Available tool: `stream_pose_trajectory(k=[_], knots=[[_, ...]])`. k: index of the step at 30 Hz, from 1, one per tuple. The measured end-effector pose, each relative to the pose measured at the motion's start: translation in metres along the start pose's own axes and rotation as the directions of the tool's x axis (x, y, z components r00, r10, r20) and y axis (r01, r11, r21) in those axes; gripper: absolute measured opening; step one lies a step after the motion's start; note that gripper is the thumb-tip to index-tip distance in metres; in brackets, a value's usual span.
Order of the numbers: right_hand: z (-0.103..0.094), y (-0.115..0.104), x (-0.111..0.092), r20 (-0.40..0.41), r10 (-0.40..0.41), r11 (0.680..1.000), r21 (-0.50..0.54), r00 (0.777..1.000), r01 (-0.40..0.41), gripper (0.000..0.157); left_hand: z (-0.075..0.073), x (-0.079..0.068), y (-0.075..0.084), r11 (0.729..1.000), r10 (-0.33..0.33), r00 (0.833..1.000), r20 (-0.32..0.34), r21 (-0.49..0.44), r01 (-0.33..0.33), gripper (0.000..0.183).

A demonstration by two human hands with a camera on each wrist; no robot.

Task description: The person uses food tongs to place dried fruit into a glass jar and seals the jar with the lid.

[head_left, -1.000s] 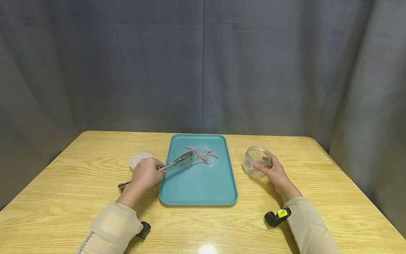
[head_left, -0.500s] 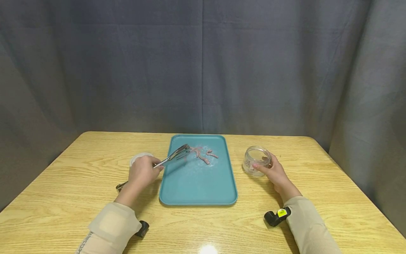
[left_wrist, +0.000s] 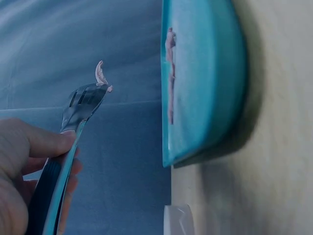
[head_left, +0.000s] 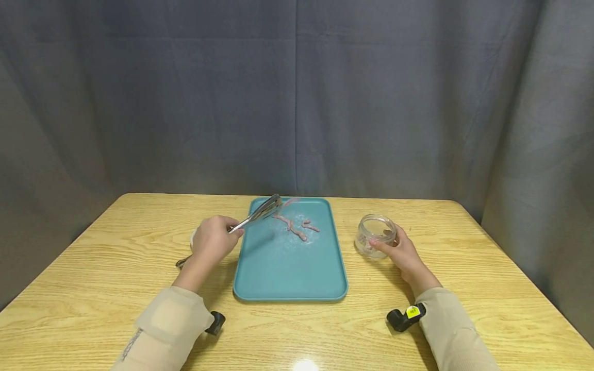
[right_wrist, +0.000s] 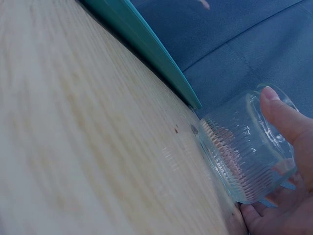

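My left hand (head_left: 213, 238) grips metal tongs (head_left: 264, 208) with slotted ends, raised over the far left of a teal tray (head_left: 292, 278). In the left wrist view, a thin pink strip (left_wrist: 100, 73), worm-like and soft-looking, hangs pinched at the tongs' tips, clear of the tray. A longer pink strip (head_left: 297, 232) and a short curled strip (head_left: 310, 225) lie on the tray amid white powder. On the right, my right hand (head_left: 405, 252) holds a clear glass jar (head_left: 366, 243) standing upright on the table, thumb by its rim. Something pinkish shows through its ribbed wall (right_wrist: 234, 156).
A white round lid (head_left: 192, 238) lies left of the tray, mostly covered by my left hand. The wooden table (head_left: 297, 330) ends at a grey curtain (head_left: 297, 103) behind. A black wrist camera (head_left: 405, 318) sits beside the right sleeve.
The tongs drew back left, then rose toward the tray's far edge, carrying a pink strip off the tray. The right hand and jar stay put.
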State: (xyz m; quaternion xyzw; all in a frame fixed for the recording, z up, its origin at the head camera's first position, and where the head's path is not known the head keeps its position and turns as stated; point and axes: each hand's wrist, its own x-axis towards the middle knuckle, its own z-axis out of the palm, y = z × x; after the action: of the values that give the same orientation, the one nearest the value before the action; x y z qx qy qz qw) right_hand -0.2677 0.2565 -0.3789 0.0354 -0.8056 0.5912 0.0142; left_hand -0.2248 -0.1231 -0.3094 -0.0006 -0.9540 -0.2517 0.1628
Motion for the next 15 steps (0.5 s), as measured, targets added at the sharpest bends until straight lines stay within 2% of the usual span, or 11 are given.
stream_pose_trajectory(k=[6, 15], knots=[[0.0, 0.0, 0.0, -0.001, 0.0, 1.0, -0.002, 1.0, 0.0, 0.087, -0.001, 0.006, 0.012, 0.999, 0.017, 1.0, -0.007, -0.042, -0.017, 0.022], [0.0, 0.0, 0.001, 0.003, 0.004, 1.0, 0.004, 1.0, -0.004, 0.087, -0.002, 0.012, 0.033, 0.998, 0.037, 0.999, -0.028, -0.057, -0.038, 0.022]])
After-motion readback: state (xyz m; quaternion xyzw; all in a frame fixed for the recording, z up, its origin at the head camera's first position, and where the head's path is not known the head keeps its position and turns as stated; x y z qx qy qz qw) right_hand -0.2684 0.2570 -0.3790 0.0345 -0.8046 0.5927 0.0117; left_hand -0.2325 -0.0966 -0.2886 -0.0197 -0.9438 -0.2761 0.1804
